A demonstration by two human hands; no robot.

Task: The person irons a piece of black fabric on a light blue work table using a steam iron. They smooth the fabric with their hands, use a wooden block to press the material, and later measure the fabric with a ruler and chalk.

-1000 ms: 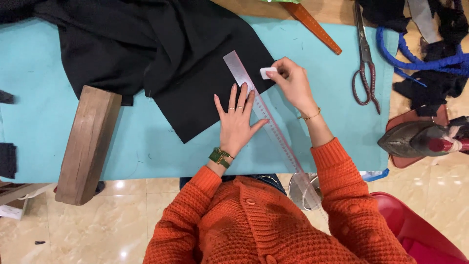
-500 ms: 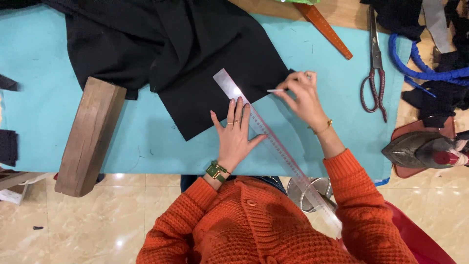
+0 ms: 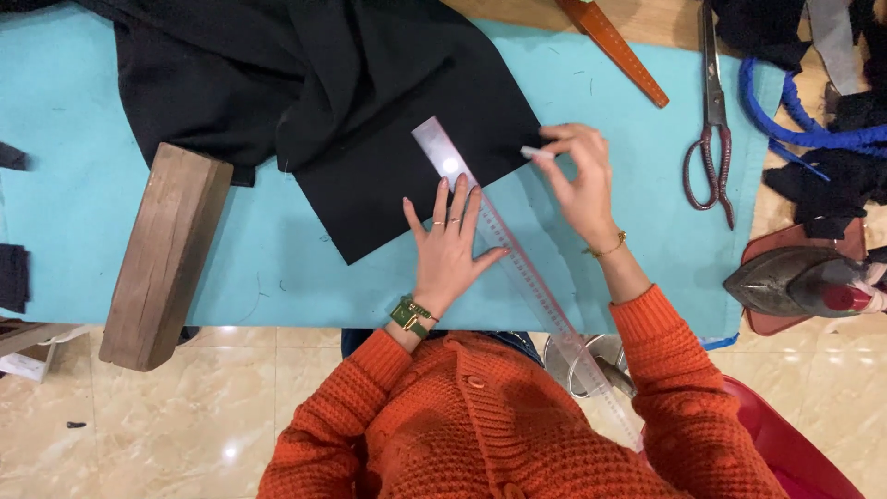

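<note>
Left hand: my left hand [image 3: 450,251] lies flat, fingers spread, palm down on the long clear plastic ruler [image 3: 517,268] — holding nothing, just pressing.
Right hand: my right hand [image 3: 580,180] is pinched nearly closed on a small white piece of tailor's chalk [image 3: 534,152], its tip at the right-hand edge of the cloth.
Cloth: the black woven fabric [image 3: 370,111] lies on the light blue table cover [image 3: 277,268], one squared corner towards me, the rest bunched up at the far side.
Ruler line: it runs on a slant from the middle of that corner piece down past the table edge to my lap — the upper end is on the cloth, the lower end hangs free.
Doing it well: I judge the pressure belongs where the chalk runs, so my palm should sit close to the marked stretch; with the lower end unsupported, the ruler could pivot.
Chalk: I want it held low and snug to the ruler's edge, one light even stroke.
Nearby: a brown wooden block [image 3: 164,254] lies at my left, dark-handled steel scissors [image 3: 710,120] at my right, a grey flat iron [image 3: 804,282] beyond them — all well apart from the cloth corner.
</note>
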